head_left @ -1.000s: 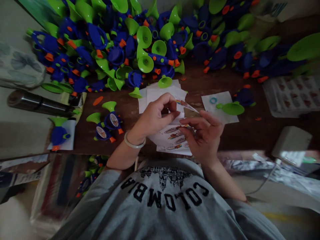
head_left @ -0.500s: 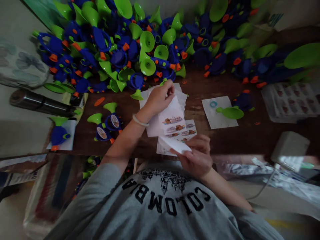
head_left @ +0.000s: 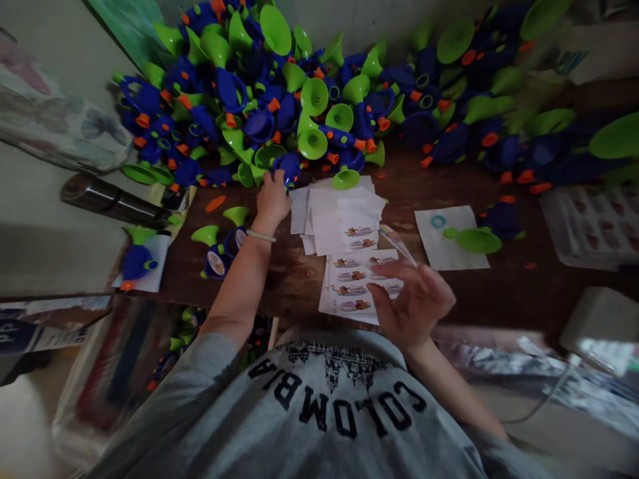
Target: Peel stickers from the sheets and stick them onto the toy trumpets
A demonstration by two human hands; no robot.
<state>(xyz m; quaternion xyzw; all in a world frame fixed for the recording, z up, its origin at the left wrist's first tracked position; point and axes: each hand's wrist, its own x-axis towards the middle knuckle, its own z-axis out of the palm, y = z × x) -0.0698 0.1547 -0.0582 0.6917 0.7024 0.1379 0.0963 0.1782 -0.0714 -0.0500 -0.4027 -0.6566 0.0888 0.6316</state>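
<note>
My left hand (head_left: 273, 199) has its fingers closed on a blue toy trumpet (head_left: 288, 165) at the front of the heap; the hand hides part of it. Over the table's front edge is my right hand (head_left: 414, 303), a thin clear sticker (head_left: 397, 243) with a coloured print standing up from its fingertips. Beneath and left of that hand lie printed sticker sheets (head_left: 344, 276). Mostly white sheets (head_left: 324, 219) are piled just behind them. Two toy trumpets with oval labels (head_left: 215, 263) lie left of my left forearm.
A heap of green, blue and orange toy trumpets (head_left: 259, 126) fills the back of the table. At left lies a dark flask (head_left: 114, 203). To the right are a white paper (head_left: 424, 243) with a blue ring, another trumpet (head_left: 472, 239) and a plastic tray (head_left: 559, 219).
My left hand has left the paper pile and moved left to the toy trumpet. My right hand has let go of the folded white sheet and now carries a sticker. The view has shifted slightly.
</note>
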